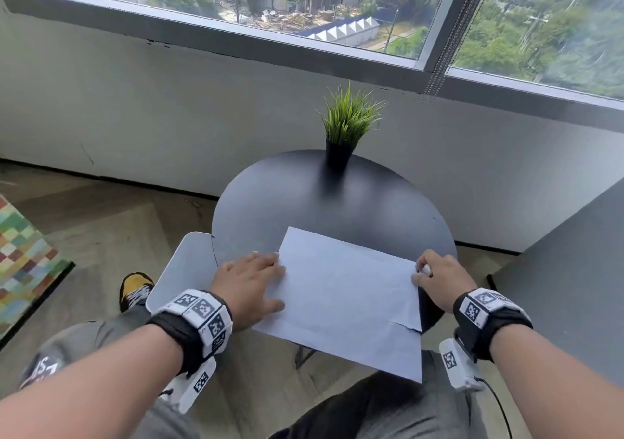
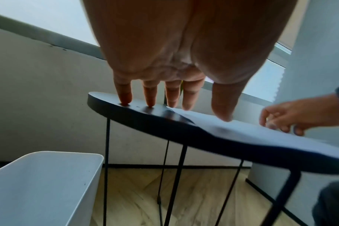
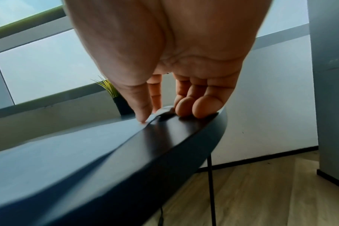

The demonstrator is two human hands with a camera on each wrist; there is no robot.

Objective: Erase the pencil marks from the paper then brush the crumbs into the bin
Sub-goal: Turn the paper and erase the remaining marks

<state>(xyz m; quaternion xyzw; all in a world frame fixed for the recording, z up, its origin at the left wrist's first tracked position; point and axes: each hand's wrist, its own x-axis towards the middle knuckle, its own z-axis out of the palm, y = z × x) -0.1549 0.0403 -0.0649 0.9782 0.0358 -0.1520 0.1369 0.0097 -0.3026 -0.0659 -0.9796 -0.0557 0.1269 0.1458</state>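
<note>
A white sheet of paper (image 1: 347, 290) lies on the round black table (image 1: 304, 195), its near edge overhanging towards me. My left hand (image 1: 250, 283) lies flat with straight fingers (image 2: 124, 94) on the table and the paper's left edge (image 2: 222, 126). My right hand (image 1: 439, 279) is at the paper's right corner, thumb and fingers (image 3: 186, 107) curled round a small white eraser (image 1: 426, 270), also seen in the right wrist view (image 3: 163, 110). No pencil marks or crumbs are discernible on the sheet. A white bin (image 1: 182, 269) stands on the floor left of the table (image 2: 44, 183).
A potted green plant (image 1: 347, 127) stands at the table's far side, below the window. A grey wall or cabinet (image 1: 574, 269) rises to the right. My knees and a yellow shoe (image 1: 135, 286) are under the near edge. Thin black legs (image 2: 106, 152) carry the table.
</note>
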